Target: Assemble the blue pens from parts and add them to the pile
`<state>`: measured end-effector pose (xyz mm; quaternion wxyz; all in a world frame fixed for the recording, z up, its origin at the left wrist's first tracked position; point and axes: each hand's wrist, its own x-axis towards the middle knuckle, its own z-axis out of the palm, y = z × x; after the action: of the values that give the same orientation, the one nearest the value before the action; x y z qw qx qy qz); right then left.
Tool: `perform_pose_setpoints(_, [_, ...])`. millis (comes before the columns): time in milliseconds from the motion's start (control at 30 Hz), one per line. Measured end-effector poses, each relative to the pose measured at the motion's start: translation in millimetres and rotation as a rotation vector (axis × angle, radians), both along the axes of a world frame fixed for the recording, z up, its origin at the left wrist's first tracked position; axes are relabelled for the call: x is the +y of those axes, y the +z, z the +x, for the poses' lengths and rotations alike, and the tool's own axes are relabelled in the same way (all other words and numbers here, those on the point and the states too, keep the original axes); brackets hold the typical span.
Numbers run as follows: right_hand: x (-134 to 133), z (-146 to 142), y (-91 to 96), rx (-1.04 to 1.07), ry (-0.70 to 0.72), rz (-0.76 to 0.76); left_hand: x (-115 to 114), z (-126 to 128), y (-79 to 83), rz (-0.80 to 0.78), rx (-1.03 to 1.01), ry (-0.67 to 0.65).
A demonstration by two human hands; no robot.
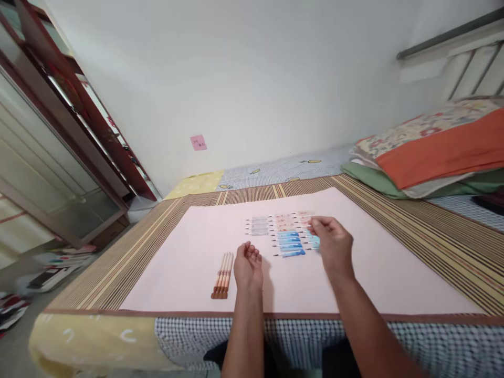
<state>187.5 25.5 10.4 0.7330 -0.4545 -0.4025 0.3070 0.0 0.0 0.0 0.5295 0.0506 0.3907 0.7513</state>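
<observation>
On a pale pink sheet (pixel 177 262), several slim pens lie in groups with their dark tips pointing left. Grey pens (pixel 259 227) are at the left, pink pens (pixel 284 221) at the upper middle, blue pens (pixel 291 245) below, and turquoise pens (pixel 314 242) at the right. My right hand (pixel 334 244) is over the turquoise group, thumb and fingers pinched on a pen whose body is mostly hidden. My left hand (pixel 249 265) hovers palm up, fingers loosely curled and apart, holding nothing. Just left of it lie several brown-and-cream pens (pixel 223 275), side by side.
The sheet rests on a striped mat (pixel 118 257) over a bed with checked bedding (pixel 299 336). Folded bedding (pixel 444 152) is piled at the right. A white wall (pixel 252 84) with a pink note (pixel 198 142) stands behind; a glass-fronted cabinet (pixel 51 173) is at the left.
</observation>
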Motion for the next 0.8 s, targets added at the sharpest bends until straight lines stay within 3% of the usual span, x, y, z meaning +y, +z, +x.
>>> perform_pose_setpoints(167, [8.7, -9.8, -61.4, -0.473, 0.075, -0.057, -1.8, -0.9, -26.9, 0.035, 0.103, 0.090])
perform_pose_setpoints(267, [10.7, -7.5, -83.9, -0.687, 0.080, -0.032, -2.2, -5.1, -32.4, 0.009, 0.162, 0.135])
perform_pose_setpoints(533, [16.3, -5.8, -92.8, -1.119, 0.060, -0.102, 0.2, -10.6, -36.2, 0.016, 0.420, 0.141])
perform_pose_setpoints(800, [14.6, -9.6, -93.4, -1.325, 0.066, -0.203, 3.5, -8.3, -40.3, -0.019, 0.612, 0.112])
